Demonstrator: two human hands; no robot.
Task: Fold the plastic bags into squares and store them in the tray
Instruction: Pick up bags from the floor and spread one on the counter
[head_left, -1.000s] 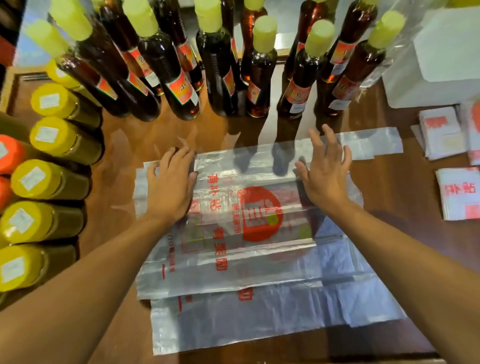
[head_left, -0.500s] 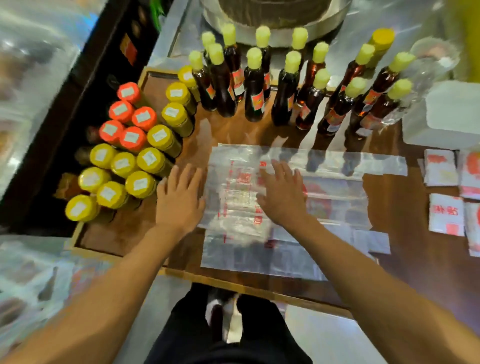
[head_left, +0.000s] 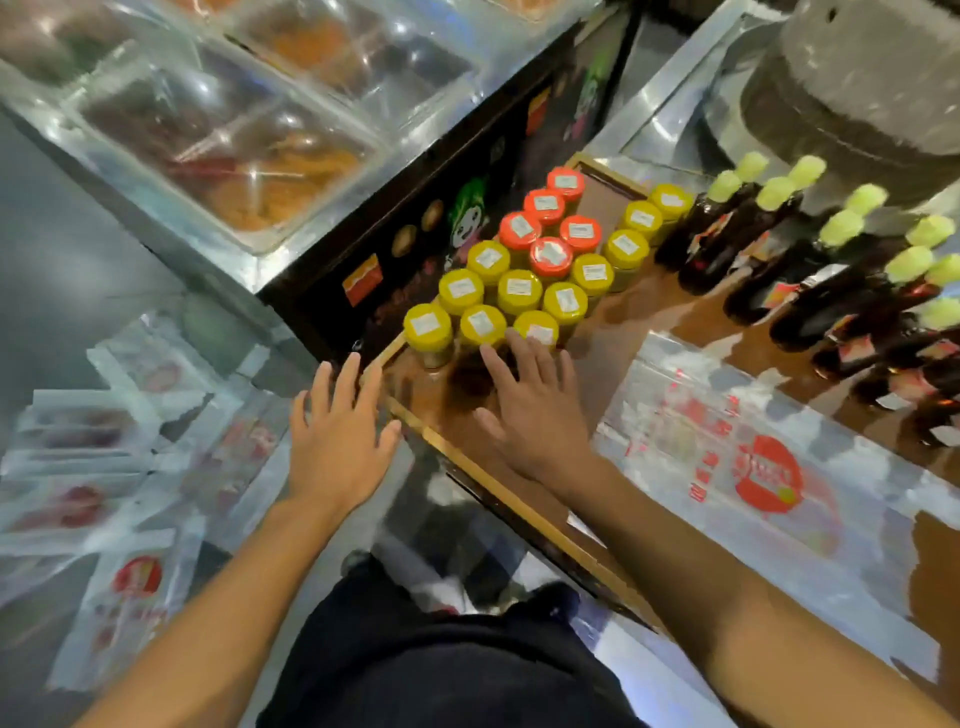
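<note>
Bags remain unfolded: I see one plastic bag (head_left: 737, 462) flat on the counter (head_left: 623, 332) at three o'clock, more loose bags (head_left: 104, 467) at nine. My left hand (head_left: 337, 441) and right hand (head_left: 535, 415) are spread wide, holding nothing; I judge folding barely begun.

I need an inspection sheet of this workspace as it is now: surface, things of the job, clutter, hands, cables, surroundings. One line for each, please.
Surface: brown wooden table with a light raised edge.
Job's things: printed plastic bag lies flat on the table, right of both hands; a heap of similar bags lies lower left, off the table, blurred. Tray: cannot tell which thing it is.
Clutter: yellow-lidded jars, orange-lidded jars, dark bottles with pale green caps.
Hands: left hand open, beyond the table's edge, holds nothing; right hand open, over the table near the jars, off the bag.
Cables: nothing seen.
Surroundings: covered food trays upper left; large grey round object upper right.
</note>
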